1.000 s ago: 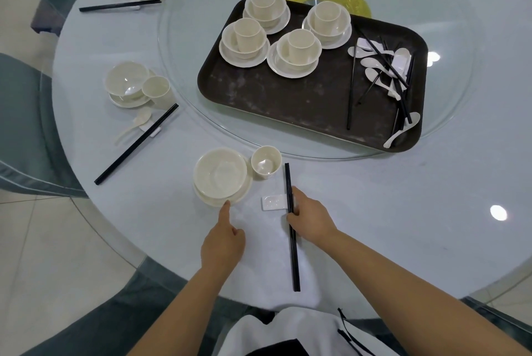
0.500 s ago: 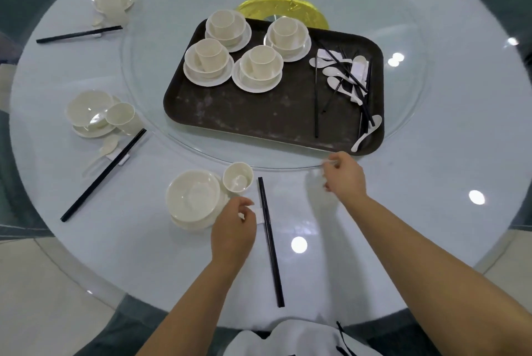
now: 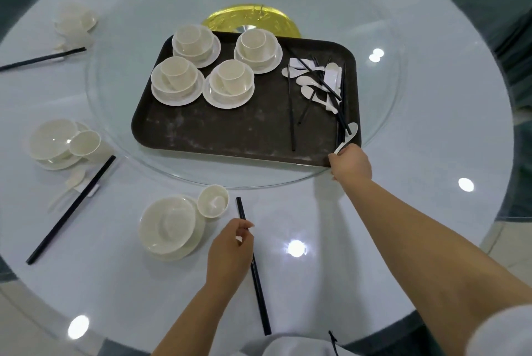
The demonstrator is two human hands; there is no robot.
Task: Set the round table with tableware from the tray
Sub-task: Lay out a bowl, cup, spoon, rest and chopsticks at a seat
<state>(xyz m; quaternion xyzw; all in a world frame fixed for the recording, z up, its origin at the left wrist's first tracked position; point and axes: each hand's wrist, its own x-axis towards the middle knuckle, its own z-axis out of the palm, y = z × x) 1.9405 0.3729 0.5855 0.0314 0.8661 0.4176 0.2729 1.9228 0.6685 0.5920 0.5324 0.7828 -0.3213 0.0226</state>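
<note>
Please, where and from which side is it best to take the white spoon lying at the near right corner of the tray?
Probably by its handle end. The white spoon lies with its bowl farther in and its thin handle pointing at the near right corner of the tray, so a pinch from the near side reaches it without crossing the chopsticks beside it. The right hand is there already.
</note>
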